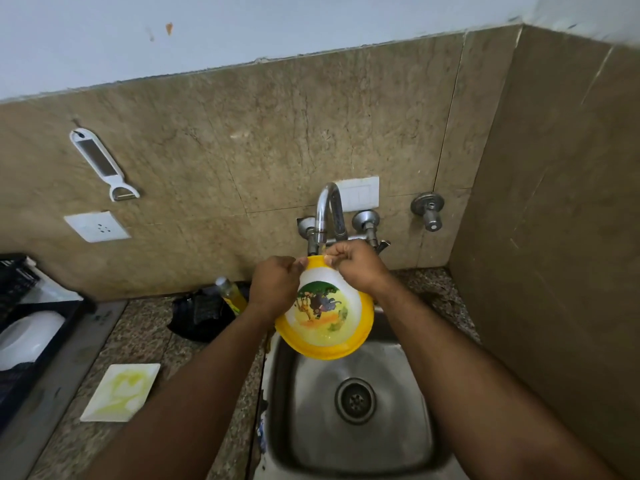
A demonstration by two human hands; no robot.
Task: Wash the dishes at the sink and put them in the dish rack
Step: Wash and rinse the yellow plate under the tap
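A yellow-rimmed plate [322, 327] with a cartoon picture in its white middle is tilted up over the back of the steel sink [408, 403], right under the chrome tap [327, 209]. My left hand [273, 289] grips the plate's left upper edge. My right hand [356, 268] pinches its top rim beside the spout. A black dish rack [45, 341] at the far left holds a white dish [27, 336].
A white square plate [121, 391] smeared yellow-green lies on the granite counter left of the sink. A soap bottle [232, 292] and a black bag [201, 317] stand behind it. A peeler [100, 164] hangs on the wall. A marble side wall stands on the right.
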